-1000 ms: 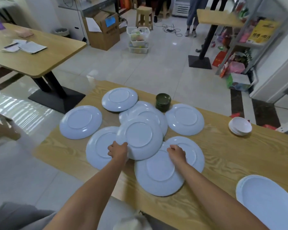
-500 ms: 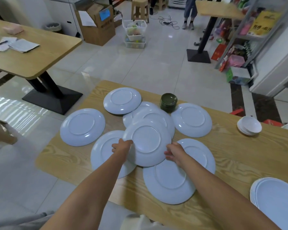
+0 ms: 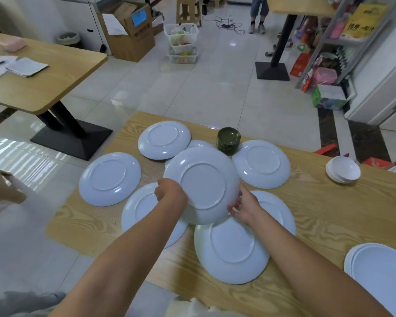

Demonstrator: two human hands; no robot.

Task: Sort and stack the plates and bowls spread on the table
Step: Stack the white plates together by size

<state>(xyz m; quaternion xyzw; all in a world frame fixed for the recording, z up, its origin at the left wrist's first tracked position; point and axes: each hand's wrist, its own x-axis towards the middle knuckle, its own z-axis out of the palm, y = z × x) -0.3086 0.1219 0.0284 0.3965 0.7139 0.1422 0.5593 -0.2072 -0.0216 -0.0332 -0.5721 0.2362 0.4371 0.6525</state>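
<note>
1. The left hand (image 3: 170, 191) was closed over the left rim of the raised plate (image 3: 202, 185), fingers curled round its edge.
2. The right hand (image 3: 246, 208) pinched the same plate at its near-right rim, fingertips tucked below the edge; how firm that hold was could not be told.
3. The raised plate hung upside down, foot ring showing, tilted above the overlapping spread plates (image 3: 231, 248) at the middle of the table (image 3: 329, 227), between the two hands.
4. A plate stack (image 3: 380, 273) sat at the table's near right corner, well apart from the raised plate and to its right, so the right hand was the nearer one. The coming move likely called for a sweep rightward and toward the near edge.
5. Being round, the plate offered no long axis to line up; only its face-down lie probably mattered.
6. Green dishes (image 3: 228, 141) stood stacked at the far edge, white bowls (image 3: 343, 172) near the far right.
</note>
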